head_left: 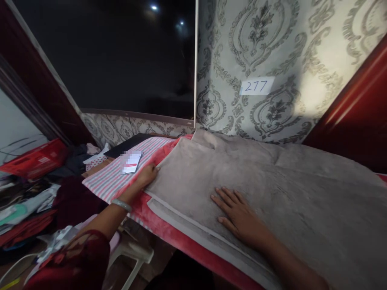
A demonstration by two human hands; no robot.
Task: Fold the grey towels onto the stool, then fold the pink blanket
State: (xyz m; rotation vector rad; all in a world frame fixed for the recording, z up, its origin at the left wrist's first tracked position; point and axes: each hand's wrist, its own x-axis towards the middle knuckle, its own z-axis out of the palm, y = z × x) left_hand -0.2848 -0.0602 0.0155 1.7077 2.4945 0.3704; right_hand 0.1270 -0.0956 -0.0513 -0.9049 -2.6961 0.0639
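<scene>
A large grey plush cloth (193, 173) lies spread in layers over a red plush cloth (181, 237). My left hand (148, 175) is at the grey cloth's left edge, its fingers closed on the border near the corner. Farther right, my right hand (234, 209) rests flat on the grey cloth with its fingers spread and nothing in them. Along the front, a lower grey layer shows under the top one. Left of my left hand, a phone (132, 162) with a lit screen lies on a pink-and-grey striped cloth (104, 181).
A large dark screen (121, 60) stands behind the table, beside patterned wallpaper with a paper label (257, 85) reading 277. At left are a red basket (39, 159) and piled clothes (33, 217). A pale plastic stool (136, 251) stands below the table edge.
</scene>
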